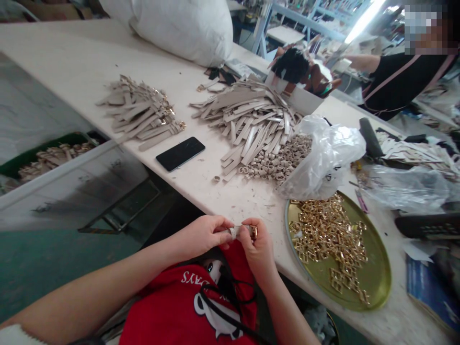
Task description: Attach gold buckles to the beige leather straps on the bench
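My left hand and my right hand meet just below the table's near edge, both pinched on one short beige strap. A small loop sits round the strap, and a gold buckle shows at its right end by my right thumb. On the table beyond lie a large pile of beige straps, a heap of small beige loops and a round gold tray holding several gold buckles.
A second pile of straps with buckles lies at the left, with a black phone near it. A clear plastic bag spills the loops. Another person in black works at the far right. A big white sack sits behind.
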A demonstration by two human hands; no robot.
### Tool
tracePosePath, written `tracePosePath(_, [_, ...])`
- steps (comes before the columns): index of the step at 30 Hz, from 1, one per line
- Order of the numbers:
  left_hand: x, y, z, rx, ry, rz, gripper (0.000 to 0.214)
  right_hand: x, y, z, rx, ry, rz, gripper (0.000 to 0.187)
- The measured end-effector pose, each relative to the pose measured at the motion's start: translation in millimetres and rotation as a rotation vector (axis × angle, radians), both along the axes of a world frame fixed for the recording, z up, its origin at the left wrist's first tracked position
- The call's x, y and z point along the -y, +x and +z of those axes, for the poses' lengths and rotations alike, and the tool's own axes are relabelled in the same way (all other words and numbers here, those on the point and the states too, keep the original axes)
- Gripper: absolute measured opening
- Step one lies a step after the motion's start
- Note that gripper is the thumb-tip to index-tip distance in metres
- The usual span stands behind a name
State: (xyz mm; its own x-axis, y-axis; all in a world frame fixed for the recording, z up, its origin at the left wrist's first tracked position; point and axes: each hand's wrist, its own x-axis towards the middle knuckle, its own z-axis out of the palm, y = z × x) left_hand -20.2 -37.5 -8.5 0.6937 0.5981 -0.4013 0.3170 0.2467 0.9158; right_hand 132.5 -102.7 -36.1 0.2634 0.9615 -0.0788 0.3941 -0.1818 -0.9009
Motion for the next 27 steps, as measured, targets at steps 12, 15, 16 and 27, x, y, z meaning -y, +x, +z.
tracePosePath(12, [22,-4,-4.8,0.021,-0.161,-0.006,0.031,26,6,11.8,0.061,-0.035,0.320,0.009])
tracePosePath(15, [31,-4,-2.3,0.038,-0.155,-0.032,0.033,36,4,13.3,0.023,-0.014,0.352,0.009])
tracePosePath(16, [33,-5,-0.9,0.048,-0.150,-0.037,0.034,39,3,12.9,-0.006,-0.013,0.349,0.010])
tracePosePath(27, [55,-20,27.8,-0.087,-0.010,-0.210,0.044,66,-18,18.3,-0.049,0.129,0.262,0.022])
